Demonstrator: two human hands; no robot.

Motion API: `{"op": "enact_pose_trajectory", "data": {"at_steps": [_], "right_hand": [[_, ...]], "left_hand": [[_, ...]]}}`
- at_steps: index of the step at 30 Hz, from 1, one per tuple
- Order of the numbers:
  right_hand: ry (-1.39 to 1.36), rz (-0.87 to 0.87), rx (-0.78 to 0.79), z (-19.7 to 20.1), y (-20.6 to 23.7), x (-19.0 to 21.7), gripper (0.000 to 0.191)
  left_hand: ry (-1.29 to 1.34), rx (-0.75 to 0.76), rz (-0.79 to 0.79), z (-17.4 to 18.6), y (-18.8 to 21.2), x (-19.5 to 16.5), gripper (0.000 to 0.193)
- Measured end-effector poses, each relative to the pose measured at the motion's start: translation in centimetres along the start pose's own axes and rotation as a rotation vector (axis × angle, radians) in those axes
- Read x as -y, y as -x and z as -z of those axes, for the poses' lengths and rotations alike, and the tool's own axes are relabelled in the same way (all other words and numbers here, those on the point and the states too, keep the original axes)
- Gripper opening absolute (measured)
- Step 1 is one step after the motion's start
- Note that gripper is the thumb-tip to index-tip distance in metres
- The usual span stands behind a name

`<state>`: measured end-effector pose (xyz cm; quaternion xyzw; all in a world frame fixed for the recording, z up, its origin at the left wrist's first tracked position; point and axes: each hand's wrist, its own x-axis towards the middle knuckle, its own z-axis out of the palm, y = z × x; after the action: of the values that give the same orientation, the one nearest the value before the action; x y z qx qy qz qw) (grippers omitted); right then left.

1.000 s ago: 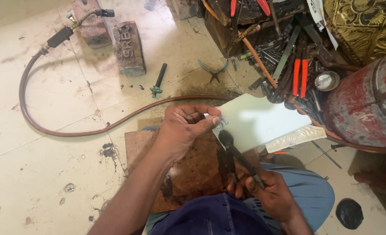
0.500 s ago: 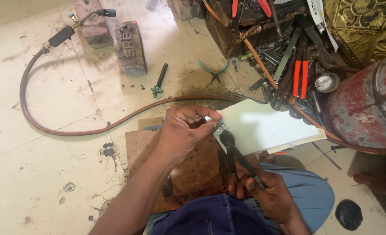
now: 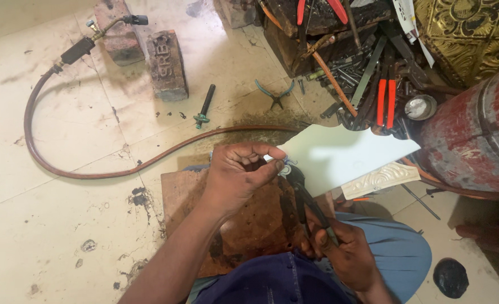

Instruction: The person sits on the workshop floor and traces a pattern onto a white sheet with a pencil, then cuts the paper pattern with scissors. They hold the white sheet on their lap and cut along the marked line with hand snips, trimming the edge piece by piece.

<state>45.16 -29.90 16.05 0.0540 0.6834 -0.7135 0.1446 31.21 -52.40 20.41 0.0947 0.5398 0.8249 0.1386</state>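
My left hand [image 3: 239,175] pinches a small silvery metal piece [image 3: 285,168] between thumb and fingers, above a brown wooden board [image 3: 249,222] lying on my lap. My right hand [image 3: 345,253] grips the handles of dark pliers [image 3: 304,194], whose jaws reach up to the small piece at my left fingertips. A white sheet [image 3: 342,155] lies just behind the pliers.
A reddish hose [image 3: 86,169] curves over the tiled floor to a gas torch [image 3: 86,42] resting on bricks [image 3: 165,65]. A dark screwdriver-like tool [image 3: 205,104] and blue-handled pliers [image 3: 274,94] lie on the floor. A box of tools [image 3: 362,67] and a red gas cylinder [image 3: 477,138] stand at right.
My left hand has turned slightly and shifted its pinch on the small piece at the plier jaws. The right hand and pliers stay almost still.
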Motion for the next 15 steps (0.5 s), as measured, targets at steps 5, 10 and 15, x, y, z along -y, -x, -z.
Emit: {"op": "enact_pose_trajectory", "data": {"at_steps": [5,10,15], "right_hand": [[-0.020,0.023,0.008,0.1,-0.1,0.0,0.059],[-0.271,0.072,0.131,-0.4,0.5,-1.0,0.057],[-0.239,0.011,0.133,0.0,0.8,-1.8,0.056]], "left_hand": [[-0.044,0.009,0.015,0.1,-0.2,-0.3,0.015],[-0.165,-0.061,0.030,-0.4,0.4,-0.5,0.013],[-0.066,-0.120,-0.057,-0.4,0.3,-0.3,0.012]]}}
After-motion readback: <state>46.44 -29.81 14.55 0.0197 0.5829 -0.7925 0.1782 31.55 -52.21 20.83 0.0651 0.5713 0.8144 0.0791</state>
